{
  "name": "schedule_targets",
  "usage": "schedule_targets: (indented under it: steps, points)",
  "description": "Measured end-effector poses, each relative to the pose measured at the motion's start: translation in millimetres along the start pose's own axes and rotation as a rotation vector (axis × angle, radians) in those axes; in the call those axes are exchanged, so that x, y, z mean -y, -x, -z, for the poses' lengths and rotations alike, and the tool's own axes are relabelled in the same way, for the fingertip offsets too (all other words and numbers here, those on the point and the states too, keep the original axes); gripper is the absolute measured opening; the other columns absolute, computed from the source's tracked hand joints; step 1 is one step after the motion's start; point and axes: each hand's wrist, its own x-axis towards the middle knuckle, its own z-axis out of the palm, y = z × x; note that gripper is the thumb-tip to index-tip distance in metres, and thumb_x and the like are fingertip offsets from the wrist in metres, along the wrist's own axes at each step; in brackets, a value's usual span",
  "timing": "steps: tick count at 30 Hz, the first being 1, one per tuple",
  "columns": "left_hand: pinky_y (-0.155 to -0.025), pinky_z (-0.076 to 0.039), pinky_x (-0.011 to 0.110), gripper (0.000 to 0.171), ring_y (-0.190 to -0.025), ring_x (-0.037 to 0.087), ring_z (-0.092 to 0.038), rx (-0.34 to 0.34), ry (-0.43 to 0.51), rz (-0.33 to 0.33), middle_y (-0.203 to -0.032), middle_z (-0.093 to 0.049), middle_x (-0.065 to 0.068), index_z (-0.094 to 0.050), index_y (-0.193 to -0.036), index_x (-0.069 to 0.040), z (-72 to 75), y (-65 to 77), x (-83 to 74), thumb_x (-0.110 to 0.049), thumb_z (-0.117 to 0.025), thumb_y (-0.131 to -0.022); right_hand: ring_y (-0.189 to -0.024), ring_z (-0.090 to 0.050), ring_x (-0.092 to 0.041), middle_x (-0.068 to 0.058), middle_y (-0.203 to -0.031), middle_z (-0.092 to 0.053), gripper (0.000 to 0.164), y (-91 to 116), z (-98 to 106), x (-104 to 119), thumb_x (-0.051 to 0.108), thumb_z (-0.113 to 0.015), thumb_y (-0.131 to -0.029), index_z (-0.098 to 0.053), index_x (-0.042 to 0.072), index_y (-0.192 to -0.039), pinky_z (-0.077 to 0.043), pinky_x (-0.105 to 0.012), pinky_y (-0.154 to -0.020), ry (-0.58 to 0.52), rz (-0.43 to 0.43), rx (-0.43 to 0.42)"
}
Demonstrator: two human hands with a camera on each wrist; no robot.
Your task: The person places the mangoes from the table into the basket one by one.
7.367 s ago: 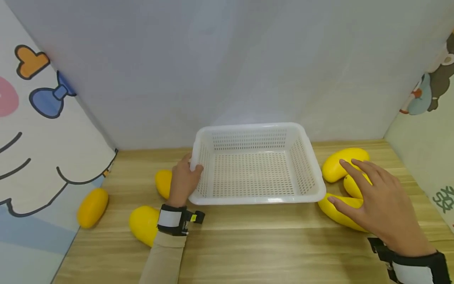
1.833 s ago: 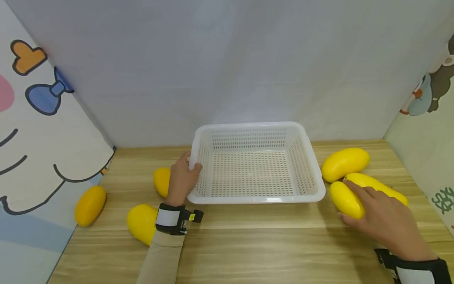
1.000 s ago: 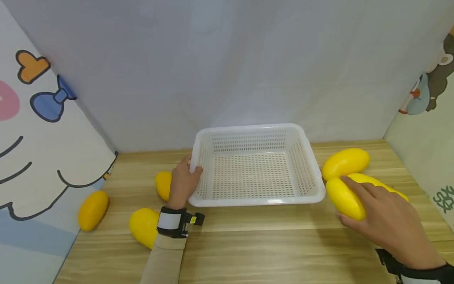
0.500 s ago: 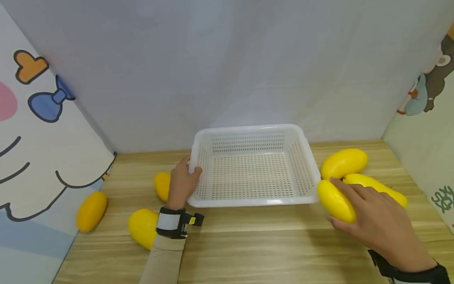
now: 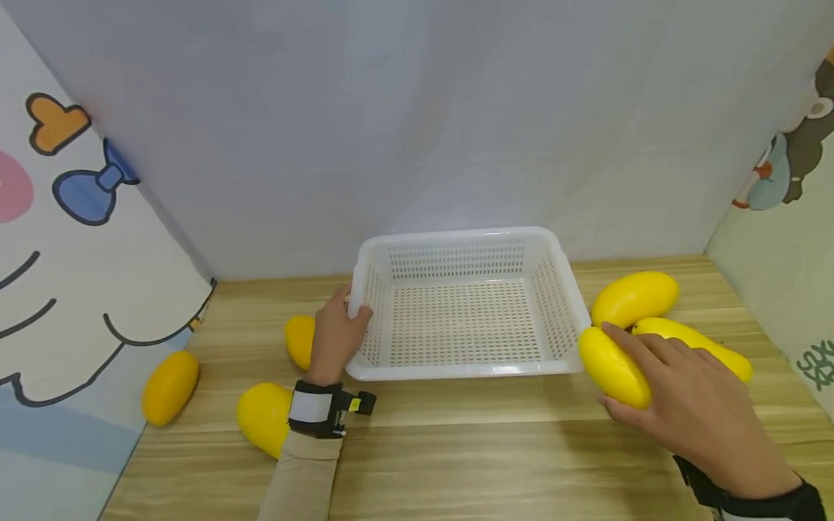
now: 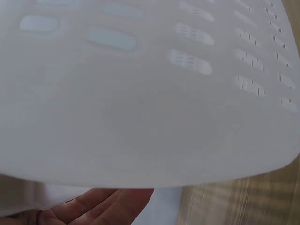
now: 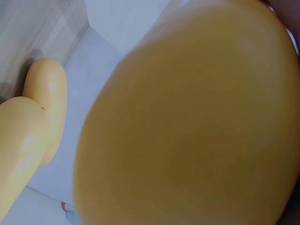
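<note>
My left hand [image 5: 337, 334] grips the left rim of a white perforated plastic basket [image 5: 456, 373], thumb over the edge; in the left wrist view the basket wall [image 6: 140, 117] covers most of that hand. A yellow mango [image 5: 612, 367] is held in my right hand [image 5: 697, 420], between the thumb and the fingers. It overlaps the basket's front right corner in the head view. Seen from the right wrist, this mango [image 7: 187, 131] fills most of the frame. Nothing lies inside the basket.
Behind the right hand lie two more mangoes [image 5: 635, 298] on the wooden table [image 5: 456, 463]. Left of the basket are several others, one mango [image 5: 263, 416] partly behind the left forearm and one orange-yellow mango [image 5: 171, 387] by the left panel. A grey-white wall stands behind.
My right hand, earlier spread over the right-hand mangoes, has taken hold of the front one and brought it left to the basket's corner. My left hand stays on the rim.
</note>
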Motion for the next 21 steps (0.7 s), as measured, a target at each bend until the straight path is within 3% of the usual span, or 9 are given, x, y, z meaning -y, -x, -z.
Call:
schedule_targets:
  steps: [21]
  points:
    - [-0.052, -0.051, 0.029, 0.052, -0.068, 0.018, -0.063, 0.002, -0.016, 0.007, -0.095, -0.064, 0.014, -0.041, -0.137, -0.006, -1.7, -1.6, 0.2, -0.021, -0.055, -0.090, -0.070, -0.051, -0.021, -0.007, -0.103, -0.058, 0.084, -21.2, 1.1, 14.4, 0.056, -0.070, -0.068, -0.039, 0.027, -0.141, -0.041, -0.041, -0.065, -0.035, 0.027, 0.012]
